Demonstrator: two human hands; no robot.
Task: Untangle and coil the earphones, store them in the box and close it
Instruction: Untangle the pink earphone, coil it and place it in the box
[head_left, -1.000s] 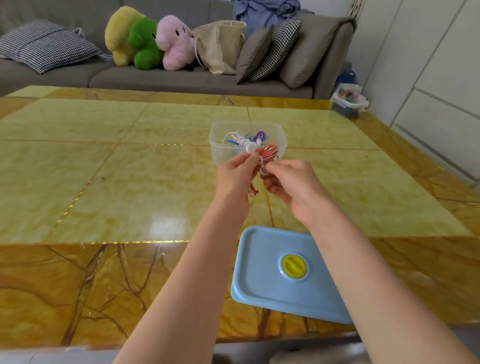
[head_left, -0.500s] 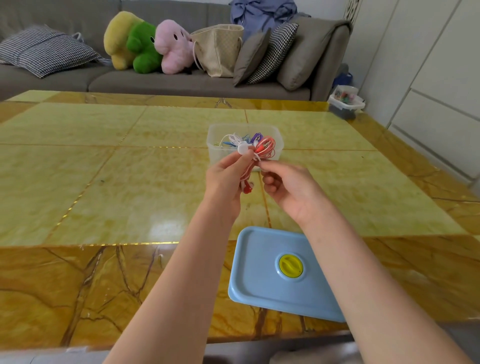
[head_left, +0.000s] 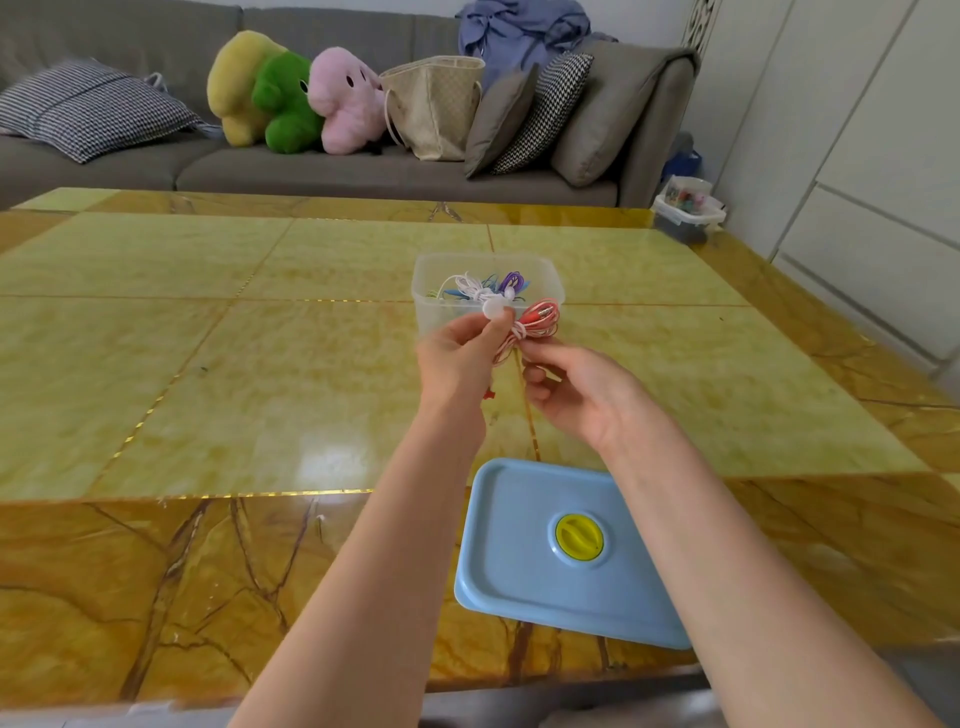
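A clear plastic box (head_left: 545, 275) stands open on the yellow table, with white, purple and blue earphones (head_left: 488, 286) inside. Just in front of it my left hand (head_left: 457, 358) pinches the red-and-white earphones (head_left: 540, 319), a coiled bundle with a white round piece at the top. My right hand (head_left: 576, 395) grips the same cable just below the coil, thumb and forefinger on it. A red end hangs under my left hand. The blue lid (head_left: 519, 561) with a yellow knob lies flat near the table's front edge.
A grey sofa (head_left: 363, 171) with plush toys, cushions and a bag runs behind the table (head_left: 208, 364). A small bin of items (head_left: 685, 205) sits past the far right corner. White cabinets line the right wall.
Both hands have risen slightly with the red earphones toward the box's front wall, and the coil now sits more to the right of my left hand.
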